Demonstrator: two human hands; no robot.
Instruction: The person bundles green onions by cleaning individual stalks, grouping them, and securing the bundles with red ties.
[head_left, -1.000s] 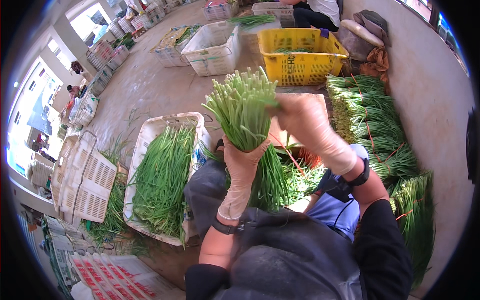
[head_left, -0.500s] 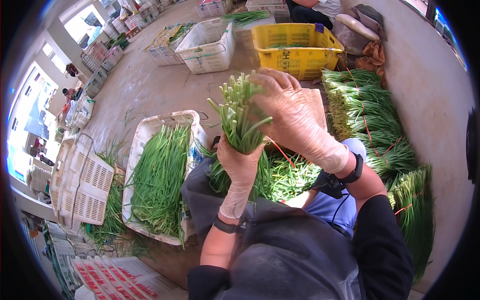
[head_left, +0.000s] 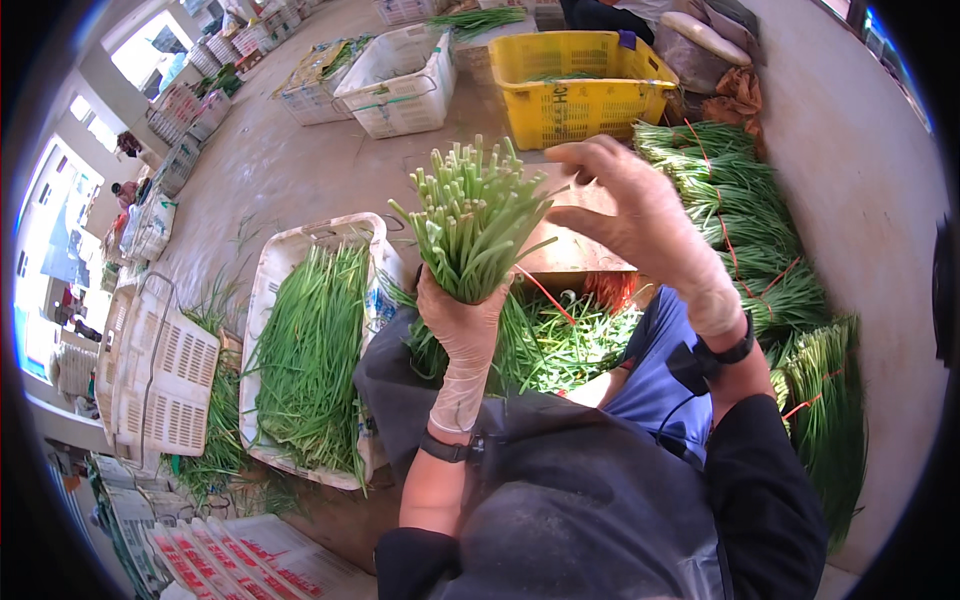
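While my left hand [head_left: 462,322] is wrapped tight around the lower part of a bunch of green stalks [head_left: 476,218], I see the bunch standing upright in front of me, cut ends up and fanning out above the fist. Its fingers [head_left: 440,300] are closed fully round the stems, thumb side toward me, inside a thin pale glove. My right hand [head_left: 640,215], gloved the same way, is raised just to the right of the bunch; its fingers [head_left: 580,152] are loosely spread and curled, holding nothing I can make out, with the fingertips close to the top of the stalks, though I cannot tell whether they touch. A red band [head_left: 545,293] trails from beneath the bunch toward my lap. Below the hands lies a loose heap of greens [head_left: 560,340]. To my left a white crate [head_left: 275,290] holds more loose stalks, and tied bundles [head_left: 740,220] are stacked along the wall on my right. A yellow crate [head_left: 580,85] stands beyond on the floor [head_left: 260,170].
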